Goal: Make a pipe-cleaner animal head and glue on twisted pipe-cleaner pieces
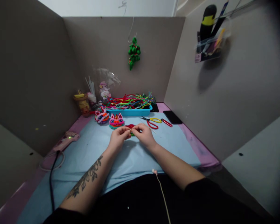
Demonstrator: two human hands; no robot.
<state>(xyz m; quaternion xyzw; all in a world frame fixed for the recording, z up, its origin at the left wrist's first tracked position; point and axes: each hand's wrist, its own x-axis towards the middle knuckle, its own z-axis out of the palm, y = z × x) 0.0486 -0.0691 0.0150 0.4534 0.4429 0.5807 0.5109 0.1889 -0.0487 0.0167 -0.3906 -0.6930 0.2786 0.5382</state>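
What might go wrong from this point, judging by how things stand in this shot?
1. The small red and green piece is pinched only by the fingertips of the left hand and right hand, so it might slip or twist.
2. The pink corded tool shows a lit green light beside the blue cloth; if hot, it could mark the cloth.
3. Its black cable might snag the left forearm.
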